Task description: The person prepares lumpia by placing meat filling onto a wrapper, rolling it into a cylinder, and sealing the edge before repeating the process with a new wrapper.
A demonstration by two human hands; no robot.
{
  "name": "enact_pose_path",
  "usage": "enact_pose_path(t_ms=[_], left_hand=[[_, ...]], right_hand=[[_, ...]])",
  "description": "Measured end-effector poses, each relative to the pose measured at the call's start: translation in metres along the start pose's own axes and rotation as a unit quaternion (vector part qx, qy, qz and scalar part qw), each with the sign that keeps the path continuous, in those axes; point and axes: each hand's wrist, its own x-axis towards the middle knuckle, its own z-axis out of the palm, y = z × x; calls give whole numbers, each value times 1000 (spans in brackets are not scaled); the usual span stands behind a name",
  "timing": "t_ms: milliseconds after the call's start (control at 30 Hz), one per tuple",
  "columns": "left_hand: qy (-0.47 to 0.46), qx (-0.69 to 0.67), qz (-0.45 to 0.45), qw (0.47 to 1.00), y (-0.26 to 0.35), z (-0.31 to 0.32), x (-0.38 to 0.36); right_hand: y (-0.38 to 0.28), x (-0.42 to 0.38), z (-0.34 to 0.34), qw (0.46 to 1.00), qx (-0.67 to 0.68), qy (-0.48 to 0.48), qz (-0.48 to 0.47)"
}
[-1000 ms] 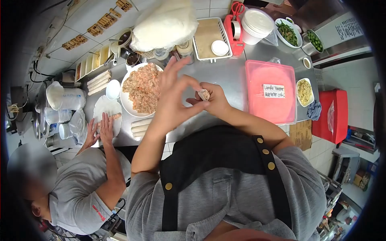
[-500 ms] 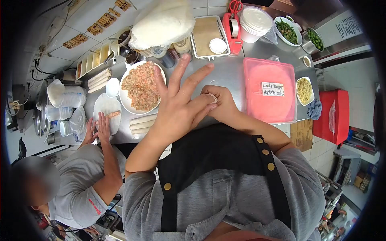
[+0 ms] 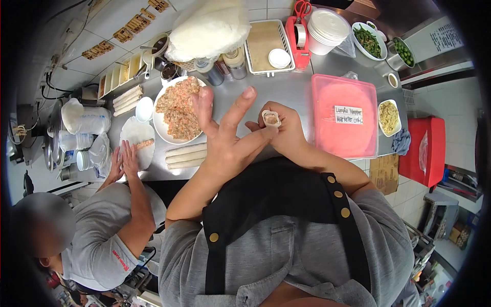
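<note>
A small open-topped dumpling [image 3: 271, 119] with a pale wrapper and pinkish filling sits in the curled fingers of my right hand [image 3: 289, 132]. At the wrapper's lower edge, the forefinger of my left hand [image 3: 232, 146] is pinched in with the thumb, which is mostly hidden. The other fingers of that hand are raised and spread. Beyond them, a white plate [image 3: 159, 126] carries a mound of orange-pink minced filling [image 3: 179, 112]. Several long white rolls [image 3: 186, 156] lie on the steel counter beside my left forearm.
To the left, a co-worker's hands [image 3: 128, 162] rest by a round wrapper [image 3: 137, 131] with a strip of filling. A pink lidded box [image 3: 344, 140] stands at right. Behind are bottles [image 3: 233, 64], a white basket [image 3: 270, 72], a red tape dispenser [image 3: 298, 48] and stacked tubs [image 3: 327, 30].
The dumpling has turned so its open top and filling now show. My left hand has shifted lower, its raised fingers folding leftward. The co-worker's hands have hardly moved.
</note>
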Motion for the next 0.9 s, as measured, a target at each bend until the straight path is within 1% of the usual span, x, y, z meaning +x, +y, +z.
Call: enact_pose_path(t_ms=[67, 133, 233, 300, 333, 400, 433, 467, 500, 533, 567, 600, 633, 667, 733, 767, 867, 900], left_hand=[[16, 12, 5, 1000, -2, 4, 1], [32, 23, 11, 999, -1, 8, 1], [11, 43, -4, 999, -2, 11, 0], [-7, 69, 39, 997, -5, 12, 0], [-8, 70, 39, 997, -7, 12, 1], [-33, 94, 93, 991, -11, 10, 3], [-34, 95, 93, 991, -10, 6, 6], [-51, 15, 28, 998, -7, 0, 10], [-67, -66, -36, 995, -7, -3, 12], [-67, -65, -36, 995, -10, -3, 11], [-31, -215, -128, 968, -16, -2, 8], [5, -359, -217, 908, -20, -1, 6], [25, -344, -258, 903, -22, 1, 3], [25, -344, -257, 903, -23, 0, 3], [-42, -240, -208, 947, -25, -4, 3], [-41, -239, -209, 947, -24, -4, 3], [-66, -241, -197, 948, -25, -7, 3], [-81, -234, -167, 954, -26, -9, 5]], right_hand=[[4, 1, -2, 997, -78, 12, -18], [2, 3, -2, 996, -84, 14, -19], [6, 5, -6, 994, -104, 17, -21], [7, 6, -5, 993, -118, 16, -23], [4, 7, -4, 992, -119, 14, -29], [-2, 6, -4, 992, -120, 11, -33], [-6, 5, -5, 988, -148, -4, -32], [-9, 5, -6, 984, -176, -20, -31], [-11, 5, -6, 984, -176, -21, -32], [-12, 4, -6, 990, -134, -33, -19], [-13, 3, -5, 995, -92, -43, -7], [-17, 3, -5, 995, -91, -41, -8], [-23, 4, -4, 995, -88, -44, 3], [-25, 4, -4, 995, -85, -49, 14], [-21, 3, -5, 993, -105, -52, 7], [-19, 2, -5, 991, -125, -55, 1], [-23, 4, -3, 990, -122, -73, 11], [-25, 4, -3, 990, -123, -73, 10]])
